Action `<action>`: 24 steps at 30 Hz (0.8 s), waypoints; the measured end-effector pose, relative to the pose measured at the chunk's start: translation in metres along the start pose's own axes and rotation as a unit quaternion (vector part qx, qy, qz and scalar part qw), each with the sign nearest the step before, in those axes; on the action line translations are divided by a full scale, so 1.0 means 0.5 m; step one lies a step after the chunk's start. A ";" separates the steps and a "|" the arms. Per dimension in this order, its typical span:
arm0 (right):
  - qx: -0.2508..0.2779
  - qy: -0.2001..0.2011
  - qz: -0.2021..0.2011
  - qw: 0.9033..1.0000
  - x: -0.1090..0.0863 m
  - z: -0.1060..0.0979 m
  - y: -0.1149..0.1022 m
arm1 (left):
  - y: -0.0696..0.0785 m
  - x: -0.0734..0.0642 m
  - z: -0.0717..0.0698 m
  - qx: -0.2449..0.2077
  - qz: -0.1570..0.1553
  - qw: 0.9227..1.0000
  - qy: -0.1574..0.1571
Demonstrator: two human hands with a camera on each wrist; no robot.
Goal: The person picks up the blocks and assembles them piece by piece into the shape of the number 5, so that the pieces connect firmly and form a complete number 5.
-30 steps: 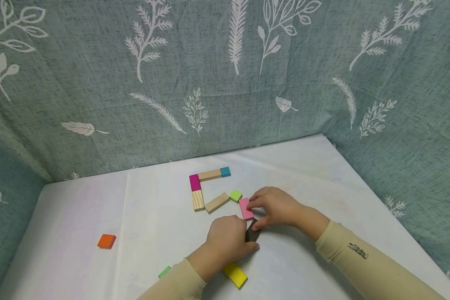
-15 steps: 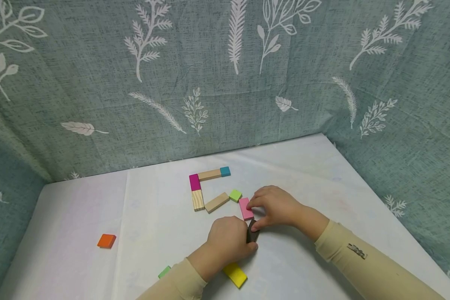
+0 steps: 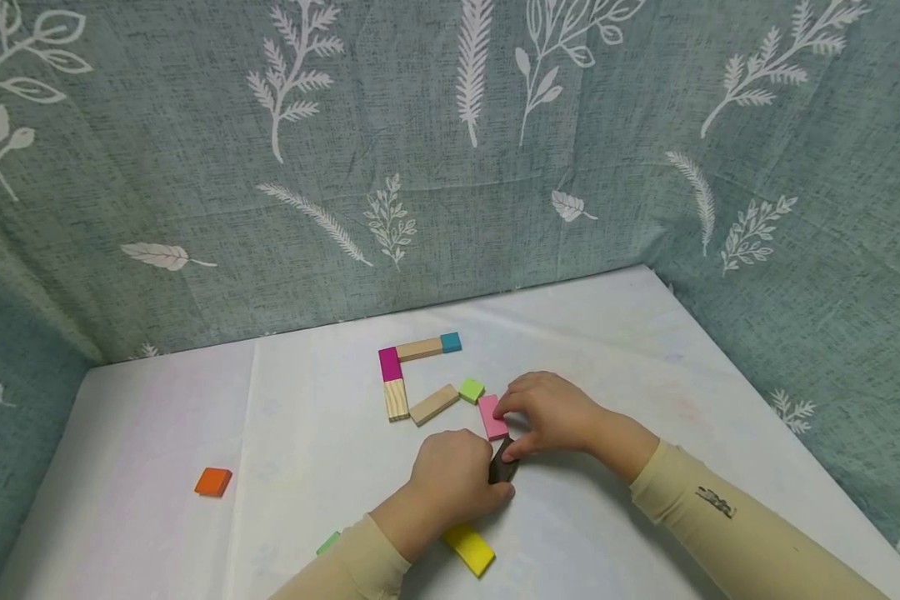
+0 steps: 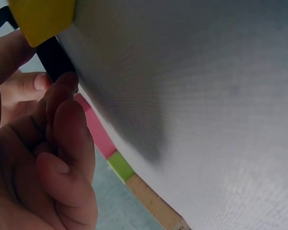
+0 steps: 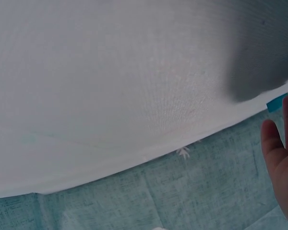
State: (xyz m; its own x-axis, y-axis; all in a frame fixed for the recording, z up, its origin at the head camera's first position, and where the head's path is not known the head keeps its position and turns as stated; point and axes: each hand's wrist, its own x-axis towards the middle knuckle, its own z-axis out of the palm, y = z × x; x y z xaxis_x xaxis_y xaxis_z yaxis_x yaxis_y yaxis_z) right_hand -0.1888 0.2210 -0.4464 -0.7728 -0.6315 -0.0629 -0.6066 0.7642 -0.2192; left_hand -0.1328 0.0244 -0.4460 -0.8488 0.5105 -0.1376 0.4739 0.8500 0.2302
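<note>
In the head view my left hand (image 3: 453,475) grips a dark block (image 3: 504,463), with the thumb at its near end and the other fingers on its left side. My right hand (image 3: 551,412) has a fingertip on the pink block (image 3: 492,417), while its thumb touches the dark block's far end. These two blocks meet end to end at an angle. Beyond the pink one lie a lime green cube (image 3: 472,391) and a plain wooden block (image 3: 434,405). The left wrist view shows the dark block (image 4: 55,60) at my curled left fingers. Two right fingers (image 5: 272,139) appear in the right wrist view.
Farther back, a natural wood block (image 3: 396,401), a magenta block (image 3: 390,364), another wooden block (image 3: 419,349) and a blue cube (image 3: 451,342) form a corner. A yellow block (image 3: 470,548) and green block (image 3: 328,542) lie near my left forearm. An orange block (image 3: 213,482) sits left.
The dark block has turned slightly back and forth under my left fingers, which shifted a little with it. My right hand and the other blocks stay nearly where they were.
</note>
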 end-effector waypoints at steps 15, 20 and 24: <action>0.022 0.011 -0.007 1.000 -0.006 0.002 0.006 | -0.001 0.001 0.001 0.021 -0.014 1.000 0.002; 0.026 0.016 -0.012 0.999 -0.004 0.003 0.009 | -0.002 0.000 -0.002 0.017 -0.016 1.000 0.001; 0.029 0.012 -0.011 0.999 -0.003 0.004 0.009 | -0.004 -0.002 -0.003 0.015 -0.016 1.000 0.004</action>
State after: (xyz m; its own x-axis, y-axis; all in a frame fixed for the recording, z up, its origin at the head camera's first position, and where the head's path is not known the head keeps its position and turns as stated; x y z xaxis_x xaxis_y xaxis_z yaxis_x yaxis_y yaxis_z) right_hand -0.1902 0.2251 -0.4490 -0.7636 -0.6448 -0.0338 -0.6129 0.7402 -0.2766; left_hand -0.1330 0.0218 -0.4449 -0.8653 0.4820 -0.1374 0.4532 0.8695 0.1962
